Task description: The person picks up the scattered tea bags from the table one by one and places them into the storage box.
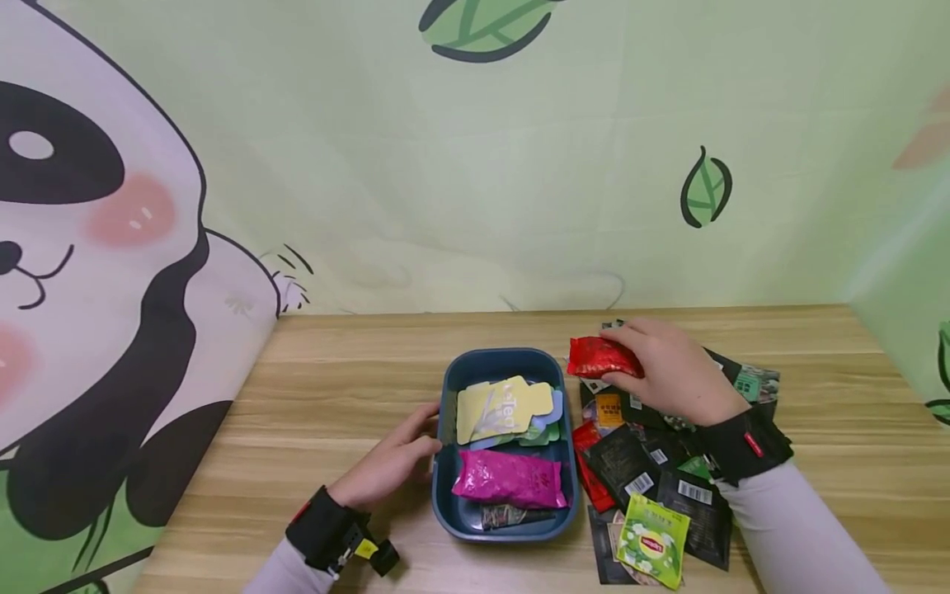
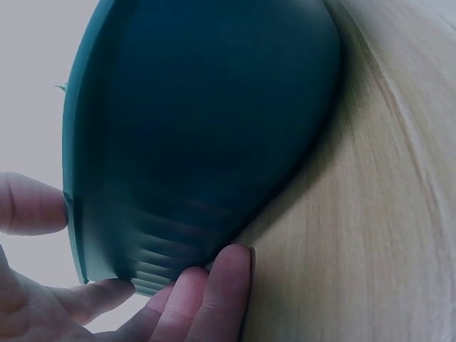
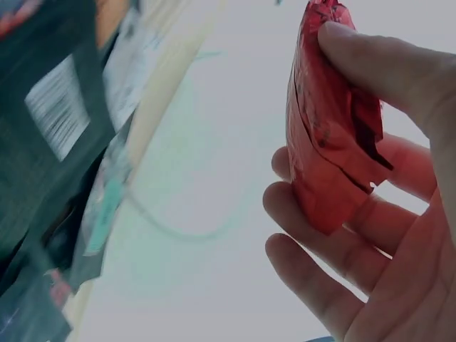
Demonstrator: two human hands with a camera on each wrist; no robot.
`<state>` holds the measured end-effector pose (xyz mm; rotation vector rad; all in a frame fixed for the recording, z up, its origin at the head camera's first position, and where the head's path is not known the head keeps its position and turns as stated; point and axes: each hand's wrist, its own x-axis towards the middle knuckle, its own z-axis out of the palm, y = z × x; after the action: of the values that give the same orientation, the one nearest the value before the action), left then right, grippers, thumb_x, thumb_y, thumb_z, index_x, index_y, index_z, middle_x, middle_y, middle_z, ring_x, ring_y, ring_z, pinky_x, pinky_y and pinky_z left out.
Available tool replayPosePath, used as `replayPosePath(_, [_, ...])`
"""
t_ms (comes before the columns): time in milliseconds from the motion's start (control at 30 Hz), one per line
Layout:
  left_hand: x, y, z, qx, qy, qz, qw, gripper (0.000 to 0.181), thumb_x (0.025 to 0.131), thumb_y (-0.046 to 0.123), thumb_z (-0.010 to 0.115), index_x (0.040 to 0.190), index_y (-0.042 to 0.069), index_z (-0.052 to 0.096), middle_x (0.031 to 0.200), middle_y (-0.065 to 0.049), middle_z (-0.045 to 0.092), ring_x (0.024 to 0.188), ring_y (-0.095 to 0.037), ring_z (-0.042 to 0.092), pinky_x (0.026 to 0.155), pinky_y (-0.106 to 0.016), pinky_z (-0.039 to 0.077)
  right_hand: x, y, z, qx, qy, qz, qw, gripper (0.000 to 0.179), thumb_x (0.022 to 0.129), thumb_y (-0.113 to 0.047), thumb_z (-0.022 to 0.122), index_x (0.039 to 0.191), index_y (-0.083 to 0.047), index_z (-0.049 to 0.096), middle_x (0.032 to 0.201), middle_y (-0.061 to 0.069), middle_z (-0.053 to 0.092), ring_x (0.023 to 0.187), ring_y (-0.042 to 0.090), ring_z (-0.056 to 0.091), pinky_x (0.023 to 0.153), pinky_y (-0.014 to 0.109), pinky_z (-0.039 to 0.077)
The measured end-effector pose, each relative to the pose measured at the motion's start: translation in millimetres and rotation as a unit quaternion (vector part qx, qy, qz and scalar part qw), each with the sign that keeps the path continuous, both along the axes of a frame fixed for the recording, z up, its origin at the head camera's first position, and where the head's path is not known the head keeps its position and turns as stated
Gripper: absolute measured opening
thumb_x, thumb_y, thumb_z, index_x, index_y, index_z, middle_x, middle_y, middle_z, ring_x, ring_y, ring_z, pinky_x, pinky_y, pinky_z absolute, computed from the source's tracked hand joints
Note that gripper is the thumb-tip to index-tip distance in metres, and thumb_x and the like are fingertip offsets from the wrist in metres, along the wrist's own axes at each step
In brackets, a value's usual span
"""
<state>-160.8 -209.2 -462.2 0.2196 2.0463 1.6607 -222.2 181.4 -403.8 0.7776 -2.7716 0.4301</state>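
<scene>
In the head view my right hand (image 1: 671, 363) holds a shiny red foil packet (image 1: 599, 357) above the pile, beside the bin's far right corner. The right wrist view shows the thumb on one face of the packet (image 3: 324, 135) and fingers behind it. My left hand (image 1: 389, 462) rests against the left side of a dark blue plastic bin (image 1: 443, 503). In the left wrist view its thumb touches the rim and its fingertips (image 2: 228, 274) touch the lower outer wall. The bin contains yellow, blue and green bottle-shaped sachets (image 1: 505, 410), a magenta packet (image 1: 510, 478) and a dark narrow sachet (image 1: 512, 517).
Right of the bin lies an overlapping pile of black sachets (image 1: 623, 462), with a red packet (image 1: 591, 474) at its left edge. A yellow-green Lipton sachet (image 1: 653, 540) tops the near end. A printed fabric backdrop (image 1: 519, 206) rises behind the wooden table (image 1: 334, 363).
</scene>
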Motion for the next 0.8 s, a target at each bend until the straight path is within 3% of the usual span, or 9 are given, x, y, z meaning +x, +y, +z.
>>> replayPosePath(200, [0.3,-0.5,0.6,-0.002,0.001,-0.002,1.0000,0.064,0.100,0.018,0.044,0.160,0.015,0.023,0.155,-0.019,0.034,0.134,-0.039,0.041,0.096,-0.052,0.048,8.1,-17,7.5,-0.009,0.020,0.014,0.9997,0.064,0.078,-0.040,0.079,0.133,-0.010,0.064,0.113,0.008,0.065,0.094,0.023,0.059,0.077,0.039,0.055])
replayPosePath(467, [0.6,-0.2,1.6,-0.001,0.003,-0.002,1.0000,0.064,0.099,0.020,0.045,0.160,0.014,0.024,0.155,-0.019,0.033,0.133,-0.039,0.041,0.095,-0.053,0.048,17.5,-61,5.6,-0.014,-0.001,0.061,0.9980,0.062,0.080,-0.044,0.076,0.132,-0.013,0.065,0.119,0.004,0.064,0.102,0.019,0.058,0.084,0.038,0.053])
replayPosePath(633, [1.0,-1.3,1.8,0.000,0.001,0.000,1.0000,0.064,0.099,0.020,0.045,0.160,0.015,0.025,0.156,-0.018,0.033,0.135,-0.040,0.040,0.095,-0.053,0.048,18.7,-89,4.8,-0.006,-0.003,0.090,0.9959,0.059,0.081,-0.046,0.074,0.131,-0.015,0.067,0.113,0.001,0.065,0.096,0.016,0.059,0.084,0.035,0.053])
replayPosePath(800, [0.6,-1.1,1.7,0.001,0.001,-0.002,1.0000,0.064,0.099,0.020,0.045,0.159,0.015,0.025,0.155,-0.018,0.034,0.133,-0.039,0.042,0.095,-0.053,0.048,17.4,-106,9.1,-0.021,-0.002,0.095,0.9953,0.060,0.082,-0.047,0.073,0.132,-0.016,0.066,0.113,0.000,0.065,0.095,0.015,0.059,0.082,0.033,0.052])
